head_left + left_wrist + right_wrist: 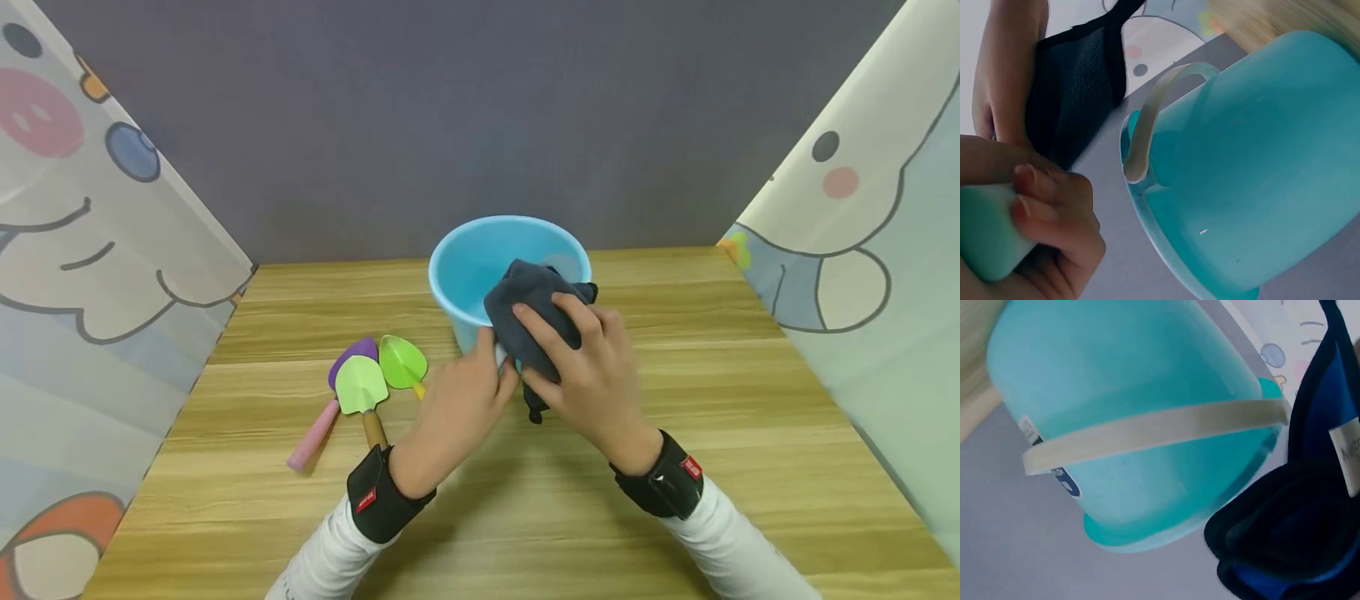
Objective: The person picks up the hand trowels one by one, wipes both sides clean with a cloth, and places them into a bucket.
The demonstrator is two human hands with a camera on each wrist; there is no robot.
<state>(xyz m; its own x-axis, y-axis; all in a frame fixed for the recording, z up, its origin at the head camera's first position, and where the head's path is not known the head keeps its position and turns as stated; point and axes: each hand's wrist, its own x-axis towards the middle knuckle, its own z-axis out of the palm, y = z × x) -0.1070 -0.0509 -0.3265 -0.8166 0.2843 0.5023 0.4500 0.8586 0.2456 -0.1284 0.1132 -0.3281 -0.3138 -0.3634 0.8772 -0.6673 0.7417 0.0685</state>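
Observation:
My right hand [592, 367] grips a dark grey-blue cloth [525, 304] with black edging, bunched over the near right rim of a light blue bucket [457, 279]. Blue cloth and a white label [1349, 456] appear in the right wrist view. My left hand [465, 396] is beside the cloth, in front of the bucket. In the left wrist view its fingers curl round a smooth pale green and white piece [985, 231], mostly covered by the hand; I cannot tell its kind. The bucket's pale carrying handle [1154, 431] hangs down across its side.
Left of the bucket lie several small garden trowels: a purple one [315, 437] with a pink grip, a pale green one [362, 383] with a brown grip, and a bright green one [402, 362]. A dark grey panel [375, 125] rises behind the wooden table [720, 433].

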